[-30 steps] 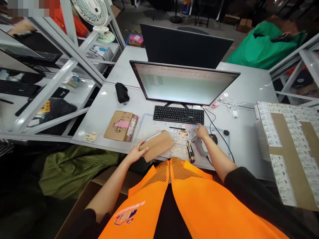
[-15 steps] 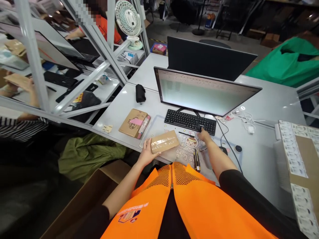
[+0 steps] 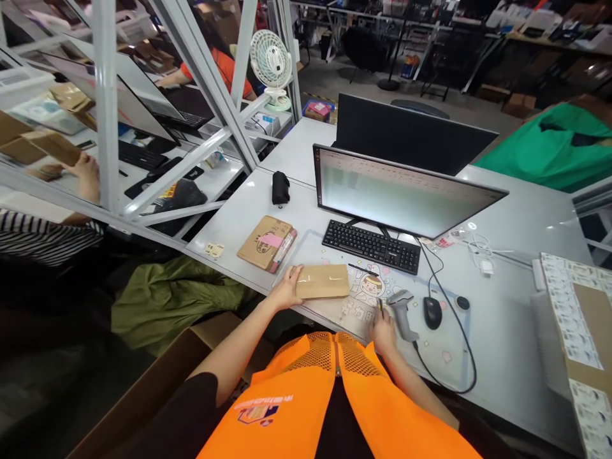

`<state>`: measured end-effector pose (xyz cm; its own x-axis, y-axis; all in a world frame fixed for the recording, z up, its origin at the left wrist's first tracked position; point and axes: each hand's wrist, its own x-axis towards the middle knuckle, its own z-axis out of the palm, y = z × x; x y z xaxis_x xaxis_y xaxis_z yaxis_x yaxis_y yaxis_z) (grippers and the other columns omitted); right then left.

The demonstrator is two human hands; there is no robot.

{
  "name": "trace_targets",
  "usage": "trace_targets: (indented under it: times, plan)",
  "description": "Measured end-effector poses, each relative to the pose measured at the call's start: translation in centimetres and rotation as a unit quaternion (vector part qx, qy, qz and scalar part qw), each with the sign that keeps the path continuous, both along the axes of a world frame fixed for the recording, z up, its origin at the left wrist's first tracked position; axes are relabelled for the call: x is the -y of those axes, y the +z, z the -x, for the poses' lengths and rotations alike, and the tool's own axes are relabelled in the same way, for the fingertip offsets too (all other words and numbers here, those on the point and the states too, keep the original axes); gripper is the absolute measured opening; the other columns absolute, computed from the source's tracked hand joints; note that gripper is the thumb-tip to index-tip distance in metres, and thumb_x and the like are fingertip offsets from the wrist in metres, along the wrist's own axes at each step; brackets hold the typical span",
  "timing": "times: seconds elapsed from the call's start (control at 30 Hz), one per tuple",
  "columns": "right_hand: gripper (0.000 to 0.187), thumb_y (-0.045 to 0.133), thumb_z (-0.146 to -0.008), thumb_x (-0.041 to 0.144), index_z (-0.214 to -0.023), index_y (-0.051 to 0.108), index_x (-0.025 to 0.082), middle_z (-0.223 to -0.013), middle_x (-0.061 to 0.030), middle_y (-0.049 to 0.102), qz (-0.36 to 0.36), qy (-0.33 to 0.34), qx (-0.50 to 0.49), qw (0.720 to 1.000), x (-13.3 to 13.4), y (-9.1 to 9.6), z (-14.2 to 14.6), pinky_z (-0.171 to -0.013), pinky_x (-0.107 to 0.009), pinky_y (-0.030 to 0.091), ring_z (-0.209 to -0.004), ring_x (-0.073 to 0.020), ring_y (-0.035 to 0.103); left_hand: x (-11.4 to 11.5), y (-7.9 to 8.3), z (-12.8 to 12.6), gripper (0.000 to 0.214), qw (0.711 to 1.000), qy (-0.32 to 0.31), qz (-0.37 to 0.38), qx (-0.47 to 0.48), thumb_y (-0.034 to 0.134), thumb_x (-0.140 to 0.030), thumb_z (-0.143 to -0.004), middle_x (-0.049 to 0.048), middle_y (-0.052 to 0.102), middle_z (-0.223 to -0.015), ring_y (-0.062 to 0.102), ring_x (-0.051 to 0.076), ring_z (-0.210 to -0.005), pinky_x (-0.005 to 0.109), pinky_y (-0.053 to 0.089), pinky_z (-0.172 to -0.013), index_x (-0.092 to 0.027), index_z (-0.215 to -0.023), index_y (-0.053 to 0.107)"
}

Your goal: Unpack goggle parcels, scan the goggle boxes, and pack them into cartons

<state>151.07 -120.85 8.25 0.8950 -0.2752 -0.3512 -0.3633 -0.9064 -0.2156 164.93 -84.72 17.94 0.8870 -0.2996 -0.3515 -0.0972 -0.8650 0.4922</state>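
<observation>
The brown cardboard box lies on the printed desk mat, near the front edge of the surface. Its long axis runs left to right across the person's front. The left hand is clamped on the box's left end, fingers on the far side and thumb on the near side.

The right hand is off the box's right end and slightly nearer the body — apart from it. Its fingers are closed around a narrow dark cutter, largely hidden; the visible end points away from the person, crosswise to the box. Nearer hand: the left, in contact.

Just right of the right hand lies a grey scanner, with a mouse beyond it. A pen and keyboard lie farther back; a flat labelled carton sits left of the mat.
</observation>
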Motion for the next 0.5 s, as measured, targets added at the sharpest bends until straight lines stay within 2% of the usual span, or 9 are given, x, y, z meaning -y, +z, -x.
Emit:
trace_targets:
  times: [0.07, 0.17, 0.23, 0.33, 0.37, 0.43, 0.5]
  plan:
    - [0.062, 0.046, -0.097, 0.023, -0.159, 0.054, 0.02, -0.161, -0.0176, 0.054, 0.007, -0.033, 0.029, 0.999, -0.1, -0.8, 0.9, -0.116, -0.045, 0.049, -0.139, -0.0348, 0.059, -0.5, 0.2, -1.3, 0.128, 0.998, -0.058, 0.001, -0.01, 0.091, -0.029, -0.064, 0.0218, 0.023, -0.176, 0.058, 0.043, -0.145, 0.049, 0.052, -0.116, -0.027, -0.173, 0.023]
    - [0.061, 0.043, -0.1, 0.026, -0.159, 0.052, 0.014, -0.148, -0.0227, 0.06, 0.01, -0.086, 0.03, 0.996, -0.2, -1.4, 0.9, -0.113, -0.046, 0.05, -0.134, -0.037, 0.062, -0.7, 0.4, -3.2, 0.133, 0.991, -0.129, -0.008, -0.026, 0.092, -0.028, -0.06, 0.0222, 0.024, -0.177, 0.058, 0.043, -0.145, 0.049, 0.051, -0.116, -0.028, -0.174, 0.023]
    - [0.061, 0.044, -0.099, 0.026, -0.158, 0.051, 0.009, -0.14, -0.0252, 0.064, 0.013, -0.114, 0.016, 0.993, -0.3, -1.4, 0.3, -0.112, -0.046, 0.05, -0.131, -0.0384, 0.063, -0.7, 0.2, -4.2, 0.136, 0.988, -0.153, -0.008, -0.025, 0.094, -0.032, -0.059, 0.0232, 0.024, -0.177, 0.053, 0.045, -0.149, 0.051, 0.05, -0.118, -0.027, -0.174, 0.022]
    - [0.067, 0.051, -0.093, 0.022, -0.159, 0.05, 0.006, -0.138, -0.0272, 0.065, -0.001, -0.163, 0.012, 0.987, -0.9, -0.4, -1.1, -0.112, -0.048, 0.05, -0.132, -0.0397, 0.063, -1.0, -0.6, -4.7, 0.139, 0.984, -0.176, 0.012, 0.001, 0.097, -0.038, -0.058, 0.0232, 0.022, -0.178, 0.038, 0.047, -0.16, 0.056, 0.042, -0.126, -0.025, -0.174, 0.023]
    - [0.069, 0.053, -0.091, 0.022, -0.158, 0.051, 0.005, -0.138, -0.0272, 0.066, -0.025, -0.181, 0.018, 0.983, -1.1, 0.1, -1.7, -0.112, -0.048, 0.05, -0.133, -0.0395, 0.063, -1.2, -0.9, -4.7, 0.138, 0.983, -0.181, 0.022, 0.008, 0.097, -0.039, -0.058, 0.0228, 0.021, -0.179, 0.034, 0.047, -0.162, 0.056, 0.039, -0.128, -0.025, -0.174, 0.024]
    - [0.069, 0.052, -0.089, 0.024, -0.155, 0.053, 0.006, -0.135, -0.0246, 0.069, -0.12, -0.222, 0.039, 0.967, -1.5, 1.4, -3.0, -0.107, -0.046, 0.054, -0.127, -0.0365, 0.067, -1.6, -1.7, -4.5, 0.136, 0.981, -0.186, 0.047, 0.013, 0.097, -0.039, -0.059, 0.0222, 0.021, -0.178, 0.034, 0.046, -0.162, 0.056, 0.039, -0.128, -0.026, -0.173, 0.024]
    - [0.068, 0.047, -0.089, 0.027, -0.154, 0.055, 0.009, -0.122, -0.0179, 0.075, -0.255, -0.265, 0.049, 0.929, -1.9, 2.9, -4.2, -0.092, -0.04, 0.061, -0.108, -0.0304, 0.074, -1.9, -2.3, -4.3, 0.135, 0.979, -0.187, 0.078, 0.01, 0.097, -0.037, -0.061, 0.022, 0.025, -0.175, 0.04, 0.044, -0.158, 0.055, 0.041, -0.127, -0.025, -0.173, 0.023]
